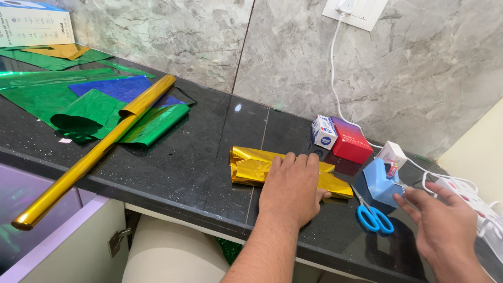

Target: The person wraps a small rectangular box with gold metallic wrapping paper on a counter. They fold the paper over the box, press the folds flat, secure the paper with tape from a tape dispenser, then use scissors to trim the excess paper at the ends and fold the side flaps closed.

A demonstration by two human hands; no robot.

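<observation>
My left hand (292, 184) lies flat, palm down, on a folded piece of shiny gold foil paper (250, 165) on the black counter (194, 157). My right hand (439, 220) hovers with fingers apart just right of a light-blue tape dispenser (381, 183), fingertips close to it, holding nothing. Blue-handled scissors (373, 216) lie on the counter between my two hands, below the dispenser.
A long gold foil roll (89, 157) lies diagonally over green (89, 111) and blue (118, 87) foil sheets at left. A red box (350, 142) and small white box (323, 131) stand by the marble wall. A white power strip (474, 196) and cable sit far right.
</observation>
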